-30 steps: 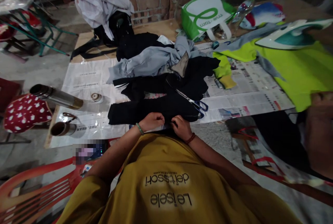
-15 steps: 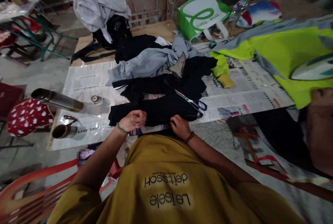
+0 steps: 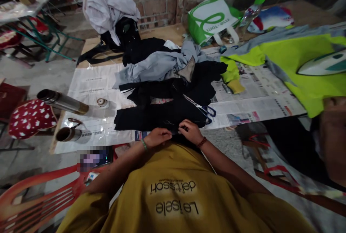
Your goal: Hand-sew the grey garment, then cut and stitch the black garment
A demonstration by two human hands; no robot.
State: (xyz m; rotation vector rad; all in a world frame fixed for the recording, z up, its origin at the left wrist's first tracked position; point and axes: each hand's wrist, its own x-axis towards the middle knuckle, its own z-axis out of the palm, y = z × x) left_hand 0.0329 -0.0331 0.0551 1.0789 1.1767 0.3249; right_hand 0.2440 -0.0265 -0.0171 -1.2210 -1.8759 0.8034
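Note:
A black cloth piece point(image 3: 143, 115) lies along the table's near edge, with a thin pale thread point(image 3: 169, 122) loose on it. My left hand point(image 3: 157, 137) is in front of that edge, its fingers pressed together and pointing at the other hand; whatever is between the fingertips is too small to make out. Close by on the right, my right hand point(image 3: 190, 132) is closed with curled fingers at the cloth's edge and pinches the fabric. Blue-handled scissors point(image 3: 207, 111) rest on the cloth just beyond it. More black and grey garments point(image 3: 156, 63) are heaped behind.
A steel flask point(image 3: 63, 101), its cup point(image 3: 67, 134) and a small white spool-like item point(image 3: 102, 102) are at left. An iron point(image 3: 321, 63) sits on a yellow-green garment point(image 3: 294, 54) at right, near another person's arm point(image 3: 333, 135). A green-white bag point(image 3: 211, 18) stands behind.
My left hand has moved right and toward my body, from above the black cloth to near my right hand. My right hand stays at the cloth's edge. The view has shifted slightly.

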